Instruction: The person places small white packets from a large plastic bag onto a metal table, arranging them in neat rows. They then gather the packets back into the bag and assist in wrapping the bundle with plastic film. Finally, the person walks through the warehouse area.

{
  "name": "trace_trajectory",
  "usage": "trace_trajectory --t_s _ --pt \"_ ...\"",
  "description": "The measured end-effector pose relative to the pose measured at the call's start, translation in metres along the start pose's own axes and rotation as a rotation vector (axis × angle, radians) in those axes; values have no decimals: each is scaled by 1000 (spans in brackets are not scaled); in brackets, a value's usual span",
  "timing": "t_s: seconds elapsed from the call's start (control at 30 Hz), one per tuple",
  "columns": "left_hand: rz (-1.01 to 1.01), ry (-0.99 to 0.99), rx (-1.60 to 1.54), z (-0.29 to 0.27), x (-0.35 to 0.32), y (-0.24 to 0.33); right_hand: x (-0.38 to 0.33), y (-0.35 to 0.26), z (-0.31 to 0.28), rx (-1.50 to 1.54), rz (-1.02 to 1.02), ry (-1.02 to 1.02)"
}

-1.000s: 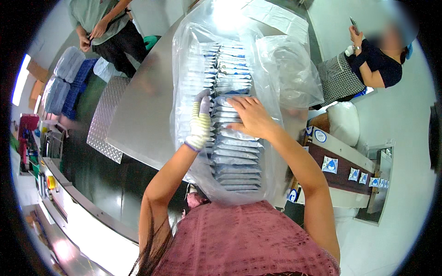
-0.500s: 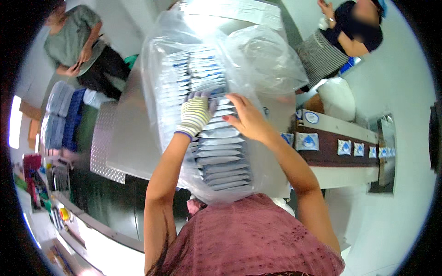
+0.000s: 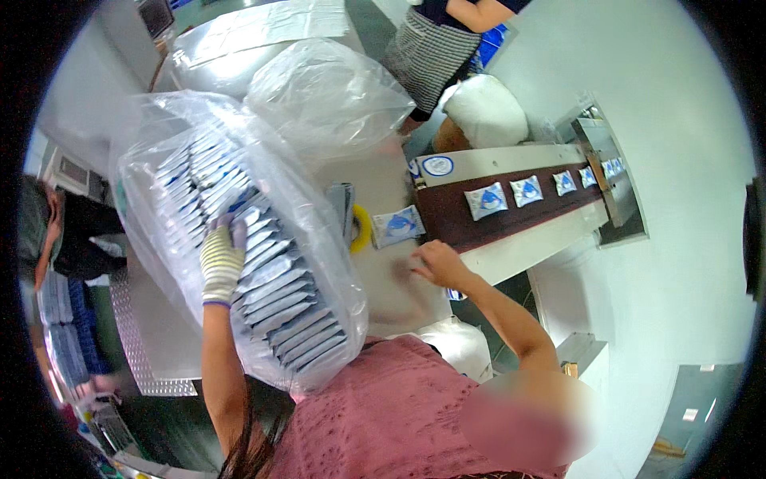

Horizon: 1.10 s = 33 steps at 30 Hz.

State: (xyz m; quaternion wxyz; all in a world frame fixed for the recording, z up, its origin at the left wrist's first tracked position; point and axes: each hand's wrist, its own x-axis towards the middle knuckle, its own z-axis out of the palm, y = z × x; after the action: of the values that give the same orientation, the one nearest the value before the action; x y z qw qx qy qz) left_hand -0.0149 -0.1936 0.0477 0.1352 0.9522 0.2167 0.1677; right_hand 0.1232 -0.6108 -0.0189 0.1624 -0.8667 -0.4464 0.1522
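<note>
My left hand, in a striped knitted glove, lies with fingers stretched out on the rows of packets. These are flat silvery-white sachets standing on edge, closely stacked in a large clear plastic bag. Over the table, to the right of the bag, is my bare right hand. Its fingers are loosely bent and nothing shows in them. Just beyond it, a white and blue packet lies at the end of the conveyor belt. Packet undersides and lower layers are hidden.
More packets lie spaced along the belt, which comes through a wall opening. A yellow tape roll sits beside the bag. Another clear bag and a white sack are behind. One person stands beyond, another at far left.
My right hand has left the packets in the bag and moved right, toward the belt's end. My left hand stays on the packets. The view has swung to the right.
</note>
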Motion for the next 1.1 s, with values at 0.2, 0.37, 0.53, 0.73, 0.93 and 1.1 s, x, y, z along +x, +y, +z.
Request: trace_trajectory --t_s 0.2,0.37,0.53,0.73,0.93,1.1 --pt "13 -4 10 -1 1 6 -36 160 -36 -202 398 135" --pt "36 13 -32 3 1 3 -65 267 -76 -699 663 -100" --pt "-19 -51 -5 0 2 3 -48 315 -94 -873 779 -141" --pt "-38 -68 -13 -5 1 11 -22 355 -91 -899 635 -20" --pt "-68 -80 -23 -5 2 14 14 337 -112 -822 386 -455" --pt "-9 -38 -27 -4 2 13 46 285 -101 -198 91 -500"
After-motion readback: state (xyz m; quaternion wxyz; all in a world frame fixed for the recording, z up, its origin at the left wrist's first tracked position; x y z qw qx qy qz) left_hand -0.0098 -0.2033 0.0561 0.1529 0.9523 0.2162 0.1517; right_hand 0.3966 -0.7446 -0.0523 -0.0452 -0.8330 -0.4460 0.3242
